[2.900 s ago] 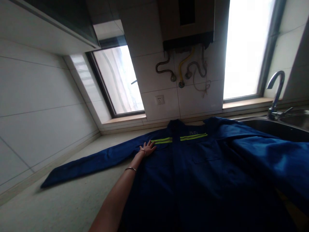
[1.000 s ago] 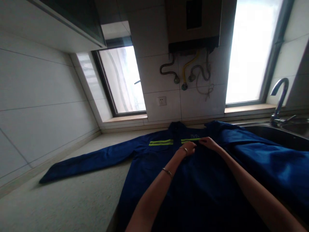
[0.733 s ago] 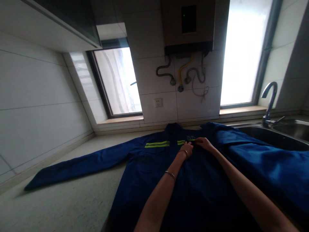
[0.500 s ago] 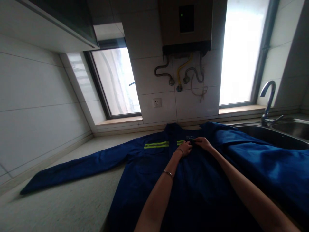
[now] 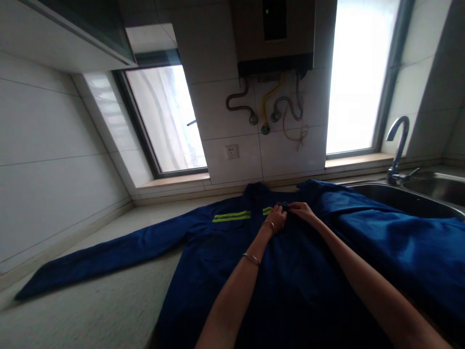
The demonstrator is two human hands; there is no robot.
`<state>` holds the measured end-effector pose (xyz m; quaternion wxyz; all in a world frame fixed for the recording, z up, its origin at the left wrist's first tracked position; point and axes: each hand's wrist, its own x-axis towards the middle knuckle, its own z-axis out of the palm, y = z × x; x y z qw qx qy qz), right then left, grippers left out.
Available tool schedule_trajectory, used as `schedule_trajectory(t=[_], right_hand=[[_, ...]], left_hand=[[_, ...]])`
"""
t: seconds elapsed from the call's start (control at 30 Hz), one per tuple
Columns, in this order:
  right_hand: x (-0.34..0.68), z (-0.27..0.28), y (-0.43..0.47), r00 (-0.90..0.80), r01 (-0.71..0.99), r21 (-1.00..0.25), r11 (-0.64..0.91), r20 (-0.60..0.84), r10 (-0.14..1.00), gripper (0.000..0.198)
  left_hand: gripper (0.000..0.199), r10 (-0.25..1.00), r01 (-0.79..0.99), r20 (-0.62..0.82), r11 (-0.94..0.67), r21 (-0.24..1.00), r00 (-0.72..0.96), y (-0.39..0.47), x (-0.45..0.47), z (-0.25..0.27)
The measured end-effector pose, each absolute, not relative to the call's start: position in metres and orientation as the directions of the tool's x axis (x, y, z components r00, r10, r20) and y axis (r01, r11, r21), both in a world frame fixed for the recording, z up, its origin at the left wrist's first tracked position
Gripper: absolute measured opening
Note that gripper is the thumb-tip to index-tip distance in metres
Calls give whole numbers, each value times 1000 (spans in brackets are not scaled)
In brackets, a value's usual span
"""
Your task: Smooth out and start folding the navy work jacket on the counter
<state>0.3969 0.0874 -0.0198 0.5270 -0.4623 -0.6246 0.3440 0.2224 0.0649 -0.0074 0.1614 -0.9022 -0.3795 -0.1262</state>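
A dark blue work jacket (image 5: 218,247) with yellow-green striped bands across its chest lies spread front side up on the counter. My left hand (image 5: 277,219) rests on the chest to the right of the front opening, its fingers curled at the striped band. Close beside it, my right hand (image 5: 304,212) pinches a bit of raised dark cloth, which looks like the pocket flap. The fingertips of both hands nearly meet there, and they partly cover that spot. One jacket sleeve (image 5: 109,257) stretches out to the left.
The pale counter (image 5: 119,310) shows at the left. A steel sink (image 5: 432,186) with a faucet (image 5: 399,145) is at the right, near bunched blue cloth (image 5: 399,252). Ahead, a water heater (image 5: 274,34) hangs above pipes and a wall socket (image 5: 231,151). An overhead cabinet (image 5: 72,34) juts in upper left.
The view has shifted slightly, so the scene sits a little left and higher. The cloth between my fingertips now stands up more, over the lettering on the chest.
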Motion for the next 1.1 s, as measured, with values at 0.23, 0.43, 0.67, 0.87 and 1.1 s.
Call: schedule_trajectory(t=[0.23, 0.43, 0.67, 0.87, 1.1], right_hand=[[393, -5, 76, -3, 221, -924, 313, 320, 947, 27], [393, -1, 74, -4, 228, -916, 331, 339, 941, 27], [394, 2, 70, 2, 236, -904, 357, 367, 930, 28], [394, 3, 69, -38, 216, -894, 393, 395, 918, 30], [394, 4, 68, -84, 252, -881, 401, 393, 916, 25]], left_hand=[[32, 811, 781, 287, -577, 239, 510, 69, 228, -15], [33, 717, 739, 383, -664, 118, 583, 70, 225, -13], [24, 657, 738, 374, -663, -128, 655, 71, 222, -9], [27, 632, 758, 447, -624, -191, 633, 71, 222, -10], [20, 628, 733, 390, -635, -242, 673, 71, 222, -10]])
